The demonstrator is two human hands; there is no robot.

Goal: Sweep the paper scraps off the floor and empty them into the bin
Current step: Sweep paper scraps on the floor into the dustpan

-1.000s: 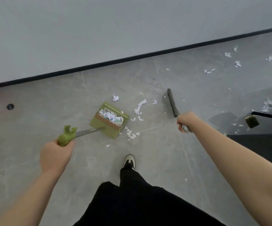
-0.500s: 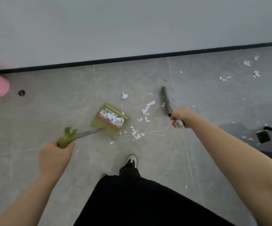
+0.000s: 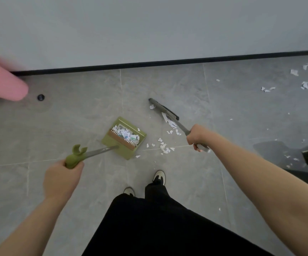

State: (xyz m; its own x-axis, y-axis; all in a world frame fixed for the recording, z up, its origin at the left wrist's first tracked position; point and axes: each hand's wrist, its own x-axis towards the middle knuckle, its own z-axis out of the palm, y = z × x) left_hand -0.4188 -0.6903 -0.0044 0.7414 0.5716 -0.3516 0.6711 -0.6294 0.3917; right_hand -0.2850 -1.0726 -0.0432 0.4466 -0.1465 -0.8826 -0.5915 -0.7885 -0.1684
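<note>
A green dustpan (image 3: 124, 138), already holding paper scraps (image 3: 125, 134), is rested on the grey floor (image 3: 75, 117) and held by its long handle in the left hand (image 3: 61, 179). A broom (image 3: 165, 112) is gripped by the right hand (image 3: 197, 136), with loose scraps (image 3: 165, 146) lying between both tools. A pink bin (image 3: 3, 84) is seen at the far left.

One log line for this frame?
left hand: grips green dustpan handle | right hand: grips grey broom | white paper scraps: between them
</note>
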